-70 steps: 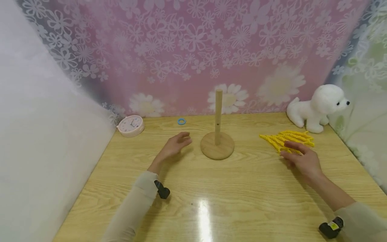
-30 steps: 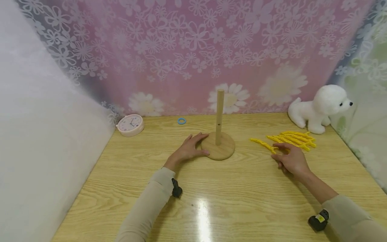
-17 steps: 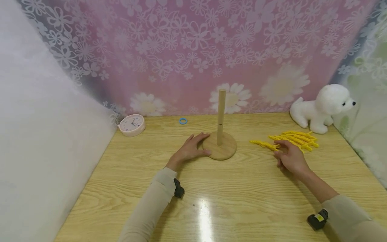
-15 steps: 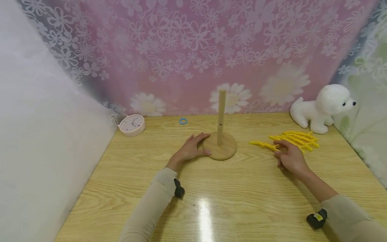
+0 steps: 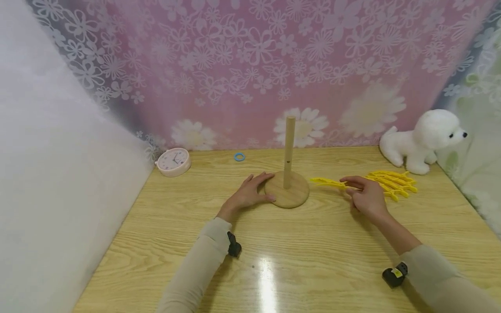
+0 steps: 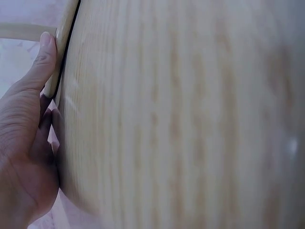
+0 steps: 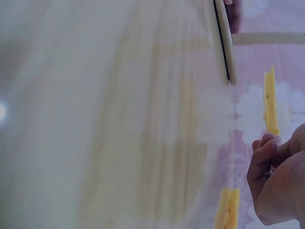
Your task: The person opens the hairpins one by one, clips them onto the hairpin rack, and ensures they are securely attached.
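Pinching one yellow stick (image 5: 328, 182) by its end: right hand (image 5: 368, 198) | stick is jutting out at nine o'clock from that hand, toward the wooden stand (image 5: 288, 150) | left hand (image 5: 248, 193) is gripping the stand's rim at nine o'clock | stick is seeming light, stiff, perhaps slick and snappable; holding it mid-length would probably be balancing it better
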Demonstrator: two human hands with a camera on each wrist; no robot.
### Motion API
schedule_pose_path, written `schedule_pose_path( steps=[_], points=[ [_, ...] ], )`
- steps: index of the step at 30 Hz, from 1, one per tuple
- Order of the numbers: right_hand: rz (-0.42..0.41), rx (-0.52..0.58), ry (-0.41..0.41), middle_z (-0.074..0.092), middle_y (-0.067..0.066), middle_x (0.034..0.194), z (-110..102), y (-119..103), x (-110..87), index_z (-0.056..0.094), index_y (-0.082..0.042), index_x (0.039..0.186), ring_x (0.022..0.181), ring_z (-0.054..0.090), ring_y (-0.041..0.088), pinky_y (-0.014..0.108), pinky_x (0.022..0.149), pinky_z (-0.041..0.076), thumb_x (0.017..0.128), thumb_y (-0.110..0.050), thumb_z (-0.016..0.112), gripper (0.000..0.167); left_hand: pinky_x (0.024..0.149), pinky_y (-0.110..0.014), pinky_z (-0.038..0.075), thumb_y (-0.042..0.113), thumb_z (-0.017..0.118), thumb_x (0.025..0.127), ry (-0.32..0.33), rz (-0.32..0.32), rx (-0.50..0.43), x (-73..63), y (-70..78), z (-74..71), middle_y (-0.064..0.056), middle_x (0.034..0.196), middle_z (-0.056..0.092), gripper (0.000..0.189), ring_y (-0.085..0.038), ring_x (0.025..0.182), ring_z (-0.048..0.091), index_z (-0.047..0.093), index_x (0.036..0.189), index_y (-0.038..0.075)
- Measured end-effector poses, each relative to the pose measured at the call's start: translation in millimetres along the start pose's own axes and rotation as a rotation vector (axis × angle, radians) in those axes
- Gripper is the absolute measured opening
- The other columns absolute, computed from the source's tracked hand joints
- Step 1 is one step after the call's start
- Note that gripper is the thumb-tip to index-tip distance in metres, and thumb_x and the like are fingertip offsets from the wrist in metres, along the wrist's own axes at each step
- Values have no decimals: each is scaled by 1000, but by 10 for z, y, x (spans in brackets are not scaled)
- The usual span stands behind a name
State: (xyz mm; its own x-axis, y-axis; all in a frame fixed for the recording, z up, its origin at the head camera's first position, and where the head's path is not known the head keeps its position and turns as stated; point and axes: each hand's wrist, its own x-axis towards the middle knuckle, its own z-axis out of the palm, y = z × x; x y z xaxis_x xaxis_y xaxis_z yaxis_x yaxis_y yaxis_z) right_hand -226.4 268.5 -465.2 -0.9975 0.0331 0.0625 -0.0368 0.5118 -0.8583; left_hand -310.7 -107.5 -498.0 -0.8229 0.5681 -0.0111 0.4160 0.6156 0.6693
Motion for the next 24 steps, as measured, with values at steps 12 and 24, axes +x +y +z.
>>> schedule_pose_path(
  steps=[12, 24],
  points=[
    [-2, 74, 31, 71, 32, 117, 297, -236, 186, 73, 3, 124, 43, 48, 11, 26, 38, 38, 102, 1, 63, 24, 130, -51, 3, 54, 78, 90, 8, -44, -40, -1, -13, -4, 0, 172, 25, 88, -29, 161, 0, 35, 163, 33],
    [-5, 38, 45, 74, 29, 110, 642, -338, 363, 77, 3, 117, 40, 42, 9, 23, 38, 34, 97, 2, 69, 21, 130, -48, 2, 51, 80, 89, 2, -30, -48, -4, -10, -5, 0, 172, 26, 88, -26, 162, 4, 36, 163, 32]
  ],
)
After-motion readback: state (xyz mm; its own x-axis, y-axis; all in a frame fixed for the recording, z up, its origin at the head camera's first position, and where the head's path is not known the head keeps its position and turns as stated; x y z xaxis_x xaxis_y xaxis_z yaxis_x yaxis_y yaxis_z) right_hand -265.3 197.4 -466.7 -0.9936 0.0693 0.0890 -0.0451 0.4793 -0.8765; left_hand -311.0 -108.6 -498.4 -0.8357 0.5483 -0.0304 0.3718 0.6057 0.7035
